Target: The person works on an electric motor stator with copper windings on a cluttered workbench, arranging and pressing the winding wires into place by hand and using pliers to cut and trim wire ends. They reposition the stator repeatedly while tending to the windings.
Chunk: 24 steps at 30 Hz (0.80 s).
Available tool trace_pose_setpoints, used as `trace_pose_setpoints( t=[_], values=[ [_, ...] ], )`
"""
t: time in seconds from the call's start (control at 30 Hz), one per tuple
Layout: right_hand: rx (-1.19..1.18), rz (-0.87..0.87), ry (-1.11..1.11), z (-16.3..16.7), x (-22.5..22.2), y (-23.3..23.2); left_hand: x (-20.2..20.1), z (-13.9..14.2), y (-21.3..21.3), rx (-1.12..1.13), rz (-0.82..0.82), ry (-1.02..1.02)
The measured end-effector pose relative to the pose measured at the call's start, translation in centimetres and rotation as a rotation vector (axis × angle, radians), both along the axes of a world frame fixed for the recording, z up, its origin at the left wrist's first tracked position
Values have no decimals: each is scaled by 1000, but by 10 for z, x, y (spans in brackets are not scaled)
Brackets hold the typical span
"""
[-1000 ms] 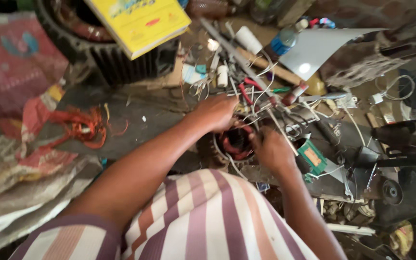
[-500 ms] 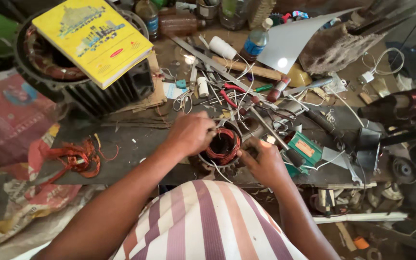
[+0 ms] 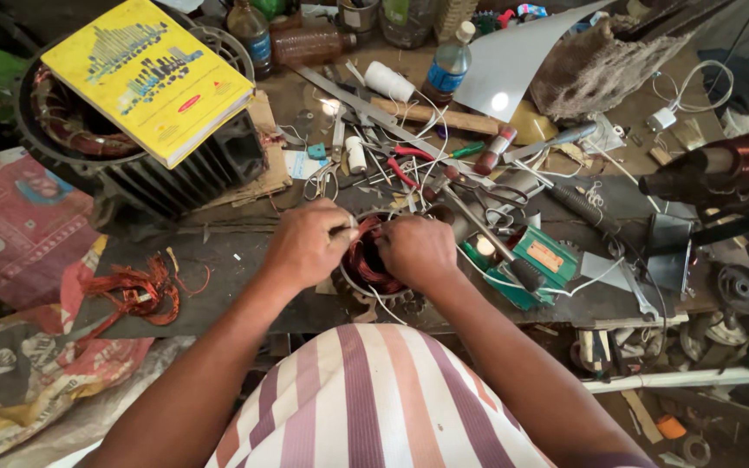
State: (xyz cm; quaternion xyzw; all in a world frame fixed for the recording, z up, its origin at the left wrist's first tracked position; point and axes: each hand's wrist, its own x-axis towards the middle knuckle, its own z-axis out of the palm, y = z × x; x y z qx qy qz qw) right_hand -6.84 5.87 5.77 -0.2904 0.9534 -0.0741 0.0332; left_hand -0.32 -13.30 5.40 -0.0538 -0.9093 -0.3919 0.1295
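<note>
Stator (image 3: 373,260): small round motor part with copper-red windings, on the tabletop (image 3: 244,260) at its near edge, between the two hands, just above the striped shirt (image 3: 374,399).
Left hand (image 3: 309,243): rests on the stator's left rim; its grip is pinched together on a thin pale strip or wire end at the top of the windings, though what exactly it pinches is too small to tell.
Right hand (image 3: 418,251): covers the stator's right side, fingers curled down into or over the windings; grip closed against the stator.
Wire: a thin white strand (image 3: 385,305) trails from under the stator toward the shirt.
Left of the hands: a loose bundle of copper wire (image 3: 136,293) lies on the dark tabletop, well apart from the stator.
Far left: a large finned motor housing (image 3: 175,169) with a yellow book (image 3: 145,74) lying on top.
Right of the hands: a green box (image 3: 535,264) just beside the right hand, with scissors (image 3: 504,195) and a screwdriver (image 3: 491,243) near it.
Behind: red-handled pliers (image 3: 405,169), a white thread spool (image 3: 387,81), plastic bottles (image 3: 448,65) and a grey sheet (image 3: 513,56).
Far right: a copper-wound coil (image 3: 743,160) on a dark shaft.
</note>
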Motion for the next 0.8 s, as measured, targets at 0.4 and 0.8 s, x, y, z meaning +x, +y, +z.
trace_pose_setpoints(
  t=[0.4, 0.8],
  values=[
    [-554, -396, -175, -27, -11, 73, 10, 6, -53, 351, 115, 174],
    [-1122, -407, 20, 20, -52, 164, 47, 17, -77, 350, 239, 157]
  ],
)
